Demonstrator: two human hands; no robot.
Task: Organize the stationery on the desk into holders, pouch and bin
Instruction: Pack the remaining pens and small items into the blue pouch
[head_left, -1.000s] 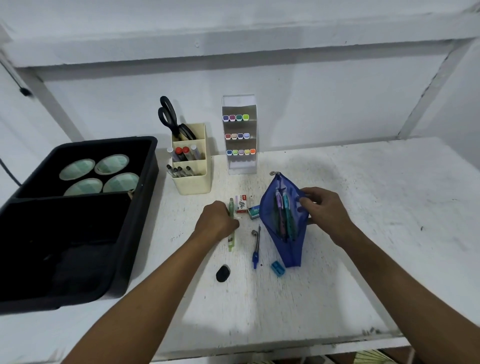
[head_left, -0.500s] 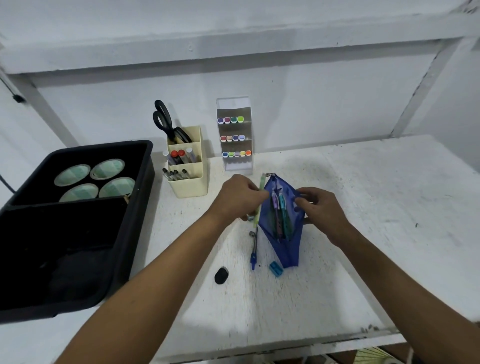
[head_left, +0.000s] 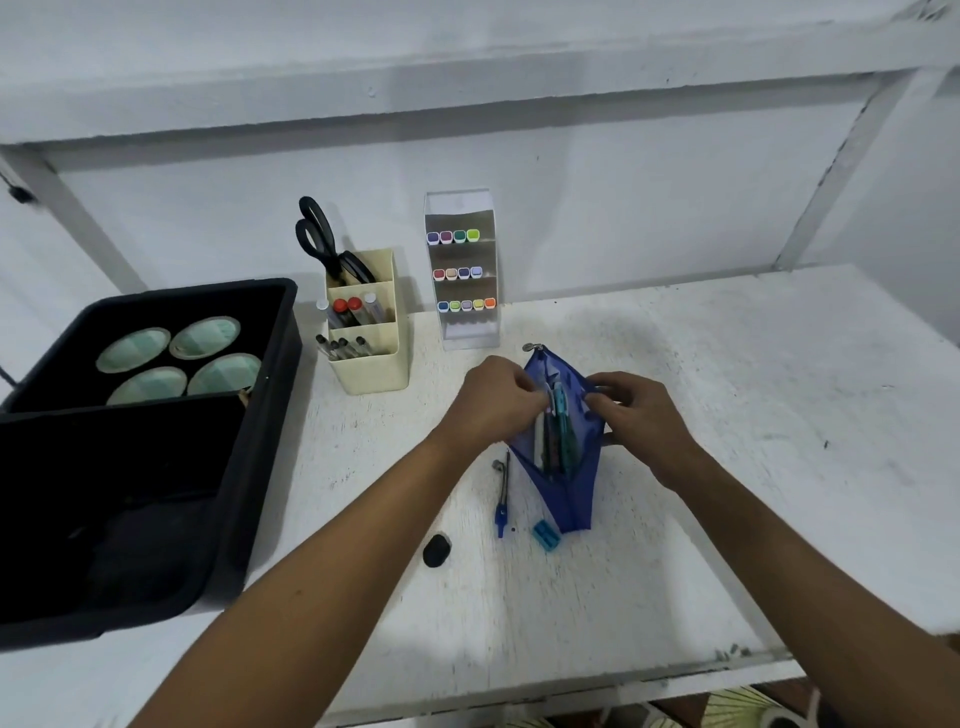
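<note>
White-painted desk (head_left: 675, 415) beneath a white shelf. A blue mesh pouch (head_left: 571, 483) is held open at its mouth: the left hand (head_left: 493, 402) is closed on the left edge, fingertips at the pens inside, and the right hand (head_left: 639, 415) is pinched on the right edge. Nearer the body than the left hand lie a compass (head_left: 502, 493), a black eraser (head_left: 435, 551) and a blue sharpener (head_left: 545, 535). Beyond it stand a cream holder (head_left: 371, 364) and a marker rack (head_left: 462, 270). Well to its left sits a black bin (head_left: 249, 467).

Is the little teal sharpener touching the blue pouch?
Cannot tell. In the head view the teal sharpener lies right beside the bottom corner of the blue pouch; no gap shows, and no contact is plain either.
</note>
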